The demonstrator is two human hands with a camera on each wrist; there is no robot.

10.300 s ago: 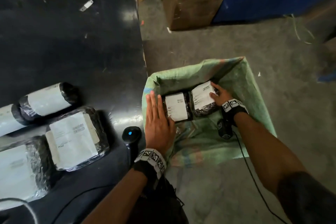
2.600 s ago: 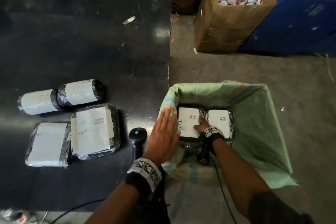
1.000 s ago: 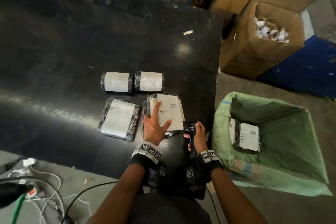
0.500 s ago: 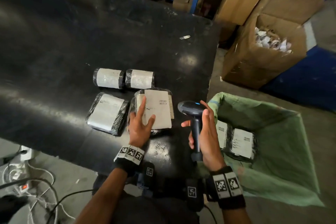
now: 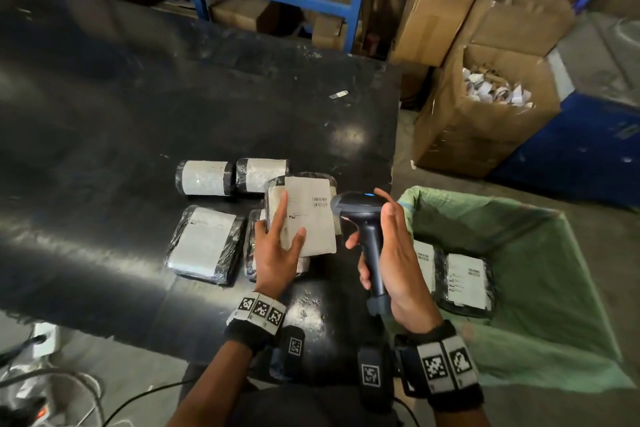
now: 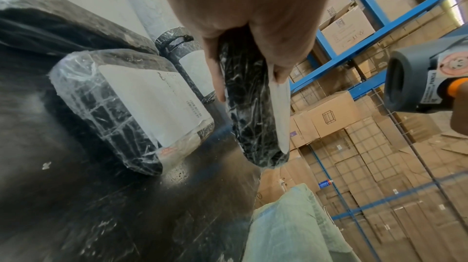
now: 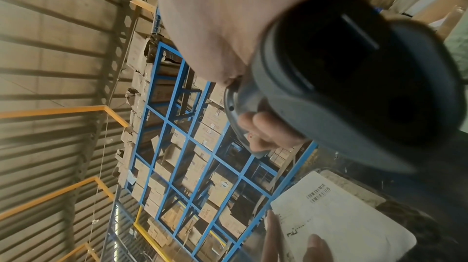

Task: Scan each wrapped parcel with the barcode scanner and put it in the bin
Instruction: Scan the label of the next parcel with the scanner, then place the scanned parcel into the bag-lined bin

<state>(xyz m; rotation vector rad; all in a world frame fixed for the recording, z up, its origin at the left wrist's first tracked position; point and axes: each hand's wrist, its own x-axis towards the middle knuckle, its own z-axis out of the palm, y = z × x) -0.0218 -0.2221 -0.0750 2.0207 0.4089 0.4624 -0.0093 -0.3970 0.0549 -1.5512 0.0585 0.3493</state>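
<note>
Item in hand: flat wrapped parcel (image 5: pixel 304 218), black film with a white label, lifted clear of the black table (image 5: pixel 138 107) near its right edge. The left hand (image 5: pixel 277 253) holds it from the near-left corner, thumb on the label and fingers curled round the parcel's left edge, apparently so the printed barcode (image 5: pixel 319 202) stays uncovered and tilted toward the reader.

Tool: barcode scanner (image 5: pixel 360 215), upright in the right hand (image 5: pixel 394 260), fingers wrapped round the handle, head just right of the label and aimed at it; a blue light shows on top. Judged step: scanning, with binning yet to come.

Stock on table: two rolled parcels (image 5: pixel 232 177) at the far side, a flat parcel (image 5: pixel 204 243) to the left, and another flat parcel (image 6: pixel 131 106) under the lifted one.

Bin (image 5: pixel 554 288): green-lined, on the floor right of the table, holding two labelled parcels (image 5: pixel 467 281) side by side.
</note>
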